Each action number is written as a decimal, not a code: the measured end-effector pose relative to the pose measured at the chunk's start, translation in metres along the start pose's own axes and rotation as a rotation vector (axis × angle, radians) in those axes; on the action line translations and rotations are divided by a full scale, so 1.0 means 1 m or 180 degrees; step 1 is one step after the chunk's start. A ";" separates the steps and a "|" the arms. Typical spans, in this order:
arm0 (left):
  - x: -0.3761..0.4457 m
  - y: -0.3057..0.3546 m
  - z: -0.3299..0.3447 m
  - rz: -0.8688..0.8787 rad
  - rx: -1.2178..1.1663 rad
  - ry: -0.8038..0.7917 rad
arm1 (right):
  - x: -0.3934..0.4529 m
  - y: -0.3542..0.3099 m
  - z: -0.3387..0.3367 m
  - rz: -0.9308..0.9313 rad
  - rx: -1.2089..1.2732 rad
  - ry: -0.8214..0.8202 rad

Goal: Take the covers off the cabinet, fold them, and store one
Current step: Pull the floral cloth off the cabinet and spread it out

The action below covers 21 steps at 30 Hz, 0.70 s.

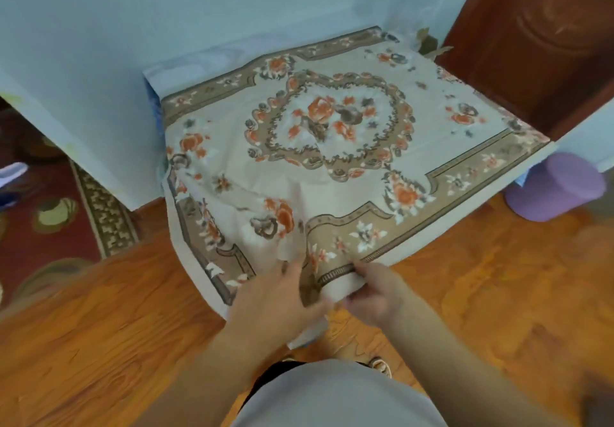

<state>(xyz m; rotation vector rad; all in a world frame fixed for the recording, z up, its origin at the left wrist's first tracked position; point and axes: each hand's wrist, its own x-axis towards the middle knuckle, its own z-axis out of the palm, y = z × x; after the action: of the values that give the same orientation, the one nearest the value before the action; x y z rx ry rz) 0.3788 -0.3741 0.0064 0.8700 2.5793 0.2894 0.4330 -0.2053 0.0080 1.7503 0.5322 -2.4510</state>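
A floral cover (335, 147), cream with orange roses and a tan border, lies spread over the top of the cabinet (156, 94) at the centre of the view, reaching from about 10 o'clock round to 3 o'clock. Its near edge hangs off the front of the cabinet toward 6 o'clock, and the near left corner droops in loose folds toward 7 o'clock. Only a pale strip of the cabinet's back edge and a sliver of its left side show, at 11 o'clock.

Both hands meet at the hanging near edge, just below centre. The left hand (275, 297) lies on the drooping cloth with its fingers pointing up toward 12 o'clock; whether its grip has closed on the fabric I cannot tell, since the fingertips blur into the folds. The right hand (372, 293) has its grip closed on the cover's hem, fingers curled under the tan border and thumb on top, bunching the cloth there.

The wooden floor (481, 277) fills the lower part of the view. A dark red patterned rug (50, 214) lies at 9 o'clock, a purple plastic bin (558, 187) stands at 3 o'clock beside the cabinet, and a brown wooden door (538, 37) rises at 1 o'clock. Pale blue walls (133, 11) stand behind the cabinet.
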 end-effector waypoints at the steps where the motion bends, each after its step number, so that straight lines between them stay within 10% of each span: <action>1: -0.002 0.009 0.008 -0.0075 0.0030 -0.0050 | -0.003 0.002 0.005 0.0034 -0.0010 -0.0173; 8: 0.002 0.030 0.011 -0.0707 -0.0913 0.0671 | -0.017 -0.002 0.009 -0.0190 -0.0577 -0.0716; 21: -0.029 0.038 0.025 -0.1043 0.0807 0.1152 | 0.085 -0.240 -0.133 -0.0718 -0.0097 0.0248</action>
<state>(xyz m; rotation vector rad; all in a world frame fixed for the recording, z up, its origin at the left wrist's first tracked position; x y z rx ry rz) 0.4311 -0.3605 0.0048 0.4911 3.0906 0.0227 0.4604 0.0739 -0.0537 1.8739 0.8123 -2.5094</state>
